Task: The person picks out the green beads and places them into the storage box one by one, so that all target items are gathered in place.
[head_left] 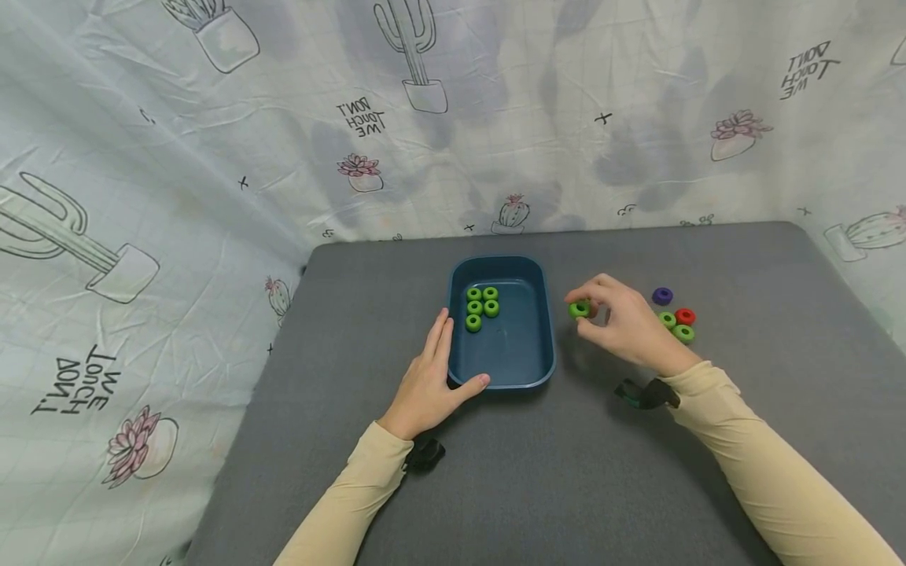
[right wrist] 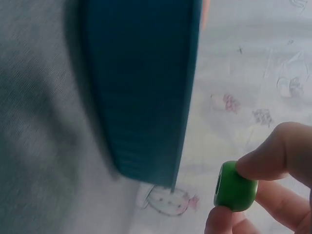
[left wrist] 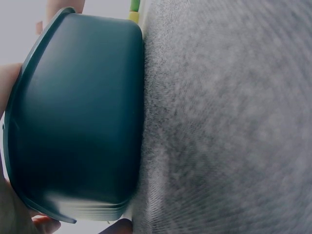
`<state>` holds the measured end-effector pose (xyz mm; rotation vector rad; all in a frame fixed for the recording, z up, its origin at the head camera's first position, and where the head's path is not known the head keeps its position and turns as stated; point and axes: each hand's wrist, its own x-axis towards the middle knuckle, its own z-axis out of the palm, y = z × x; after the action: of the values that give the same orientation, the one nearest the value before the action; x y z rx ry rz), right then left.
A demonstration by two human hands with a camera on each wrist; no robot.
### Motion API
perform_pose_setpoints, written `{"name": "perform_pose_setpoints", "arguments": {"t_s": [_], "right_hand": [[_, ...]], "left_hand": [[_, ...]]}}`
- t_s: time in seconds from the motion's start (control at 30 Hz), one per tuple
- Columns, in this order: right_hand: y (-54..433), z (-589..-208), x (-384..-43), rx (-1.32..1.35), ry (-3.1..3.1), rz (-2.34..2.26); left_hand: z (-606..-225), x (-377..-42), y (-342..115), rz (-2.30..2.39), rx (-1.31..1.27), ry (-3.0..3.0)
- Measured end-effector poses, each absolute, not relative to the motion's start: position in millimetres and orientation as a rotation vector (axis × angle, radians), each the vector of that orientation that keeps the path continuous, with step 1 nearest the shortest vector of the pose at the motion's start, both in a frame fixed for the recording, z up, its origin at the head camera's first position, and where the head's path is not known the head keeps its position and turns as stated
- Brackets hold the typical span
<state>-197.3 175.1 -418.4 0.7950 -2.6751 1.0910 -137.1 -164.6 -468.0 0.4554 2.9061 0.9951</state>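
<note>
My right hand (head_left: 623,322) pinches a green ring-shaped bead (right wrist: 236,187) between thumb and fingers, just to the right of the blue tray (head_left: 520,354). With fairly straight fingers, my left hand (head_left: 427,385) rests against the tray's left side, its thumb at the near left corner. Inside the tray, several green beads (head_left: 473,308) lie grouped toward the left. On the table beyond my right hand are a purple bead (head_left: 662,296), a red bead (head_left: 685,316) and two green beads (head_left: 683,334), one partly hidden by the hand.
The grey table (head_left: 552,487) carries the tray and the loose beads. A pale curtain (head_left: 495,141) printed with cacti hangs behind the table and along its left side. Dark straps (head_left: 646,393) sit at both wrists.
</note>
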Motion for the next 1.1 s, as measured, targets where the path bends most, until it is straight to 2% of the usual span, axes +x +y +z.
{"name": "perform_pose_setpoints", "arguments": {"t_s": [0.6, 1.1], "right_hand": [[129.4, -397.2, -204.1, 0.941, -2.705, 1.14], [84.7, -388.1, -233.5, 1.022, -2.887, 1.062]], "left_hand": [[-469.5, -138.4, -164.7, 0.98, 0.452, 2.914], [-469.7, -138.4, -165.5, 0.994, 0.461, 2.901]]}}
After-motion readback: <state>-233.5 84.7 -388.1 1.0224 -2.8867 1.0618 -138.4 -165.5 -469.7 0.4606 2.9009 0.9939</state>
